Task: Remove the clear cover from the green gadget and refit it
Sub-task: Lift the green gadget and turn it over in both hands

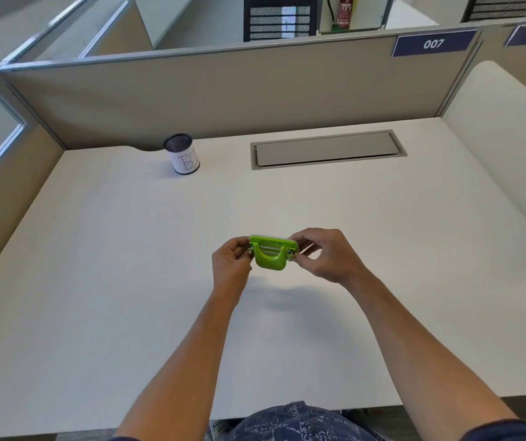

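Observation:
The green gadget [270, 252] is a small lime-green hole punch with a curved handle and metal pins at both ends. I hold it in the air above the white desk [128, 249], roughly at the desk's middle. My left hand [231, 261] pinches its left end and my right hand [325, 254] pinches its right end. A pale, clear strip, the cover [273, 236], shows along the gadget's far top edge, lying flush against the green body. My fingers hide both ends of it.
A mesh pen cup [181, 153] with a white paper label stands at the back left of the desk. A grey cable hatch [327, 149] is set into the desk at the back right. Beige partition walls [223, 97] enclose the desk.

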A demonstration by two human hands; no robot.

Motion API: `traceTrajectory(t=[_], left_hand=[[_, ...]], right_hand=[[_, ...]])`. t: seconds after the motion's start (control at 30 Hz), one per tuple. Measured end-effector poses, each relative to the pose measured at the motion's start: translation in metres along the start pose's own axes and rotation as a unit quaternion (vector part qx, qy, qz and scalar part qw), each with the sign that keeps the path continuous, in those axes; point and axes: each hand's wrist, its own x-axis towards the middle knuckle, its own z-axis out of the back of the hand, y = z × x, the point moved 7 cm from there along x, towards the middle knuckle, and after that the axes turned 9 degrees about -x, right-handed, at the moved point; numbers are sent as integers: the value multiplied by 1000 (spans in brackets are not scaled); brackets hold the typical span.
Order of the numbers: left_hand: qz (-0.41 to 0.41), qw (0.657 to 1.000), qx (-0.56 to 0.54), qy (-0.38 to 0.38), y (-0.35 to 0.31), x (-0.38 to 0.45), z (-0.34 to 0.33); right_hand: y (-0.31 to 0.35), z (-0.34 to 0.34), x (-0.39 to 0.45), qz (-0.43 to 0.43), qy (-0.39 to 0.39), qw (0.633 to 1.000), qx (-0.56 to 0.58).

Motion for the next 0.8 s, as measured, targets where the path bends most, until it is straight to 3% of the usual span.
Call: traceTrajectory(t=[0.3,0.47,0.8], left_hand=[[-15,1000,19,16,-16,2,-12],[-9,999,38,1,-15,3,-6],[-20,998,56,6,-21,2,-11]], right_hand=[[-5,1,6,-75,59,985,143],[-12,9,14,-107,1,994,26],[-19,11,16,-138,-18,989,-39]])
